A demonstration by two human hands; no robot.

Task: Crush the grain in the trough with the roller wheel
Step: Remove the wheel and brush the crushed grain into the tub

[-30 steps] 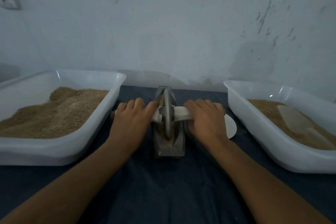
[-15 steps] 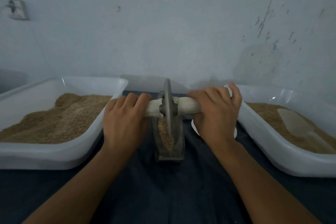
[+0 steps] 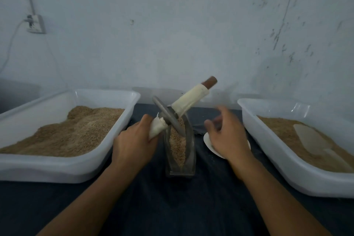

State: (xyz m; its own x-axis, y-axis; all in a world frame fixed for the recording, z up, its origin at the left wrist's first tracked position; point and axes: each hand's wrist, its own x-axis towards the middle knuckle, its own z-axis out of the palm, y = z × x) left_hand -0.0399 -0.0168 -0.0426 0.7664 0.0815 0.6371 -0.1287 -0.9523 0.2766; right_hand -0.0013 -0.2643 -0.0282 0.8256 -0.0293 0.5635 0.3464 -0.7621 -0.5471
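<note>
A narrow metal trough [image 3: 190,151] stands on the dark cloth in the middle, with tan grain [image 3: 178,143] inside. The roller wheel [image 3: 168,118], a grey metal disc on a white-wrapped axle handle [image 3: 189,97], is tilted steeply, its right handle end pointing up and away. My left hand [image 3: 134,143] grips the left handle end beside the trough. My right hand [image 3: 228,136] hovers right of the trough, fingers loosely spread and blurred, holding nothing.
A white tub [image 3: 107,97] of grain sits at the left. Another white tub [image 3: 272,140] at the right holds grain and a pale scoop [image 3: 314,142]. A small white dish [image 3: 207,141] lies under my right hand. The wall stands close behind.
My right hand has let go of the right handle end and dropped away. The wheel has tipped from level to steeply tilted, held by my left hand alone.
</note>
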